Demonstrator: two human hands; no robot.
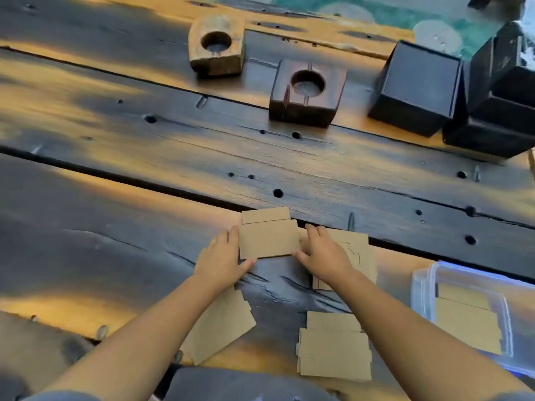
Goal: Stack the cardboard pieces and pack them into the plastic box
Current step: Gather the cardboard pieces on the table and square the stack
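- Nearest the camera, a squared stack of cardboard pieces (334,347) lies flat on the table (115,256), just left of the right forearm; a loose piece (223,322) lies skewed, partly under the left forearm.
- Left hand (221,260) presses flat against the left edge of a small cardboard stack (267,238), thumb at its near corner. Right hand (321,251) bears on the right edge, fingers curled over it. Both hands are part-closed, bracing the stack between them; neither lifts it.
- Beneath the right hand lies another piece (357,246) bearing a curved cut line.
- Plastic box (425,287) stands at the right edge of the table, clear-walled, with cardboard already inside.
- Step in hand, as judged: squaring the small stack. The top piece sits offset from the one behind it, so press both side edges inward evenly, then tap the far and near edges flush.
- Keep the stack flat on the table while aligning; thin pieces will likely slide or fan if pinched from one side only.
- Wooden blocks (307,94) and dark boxes (417,88) stand well apart, at the far side.
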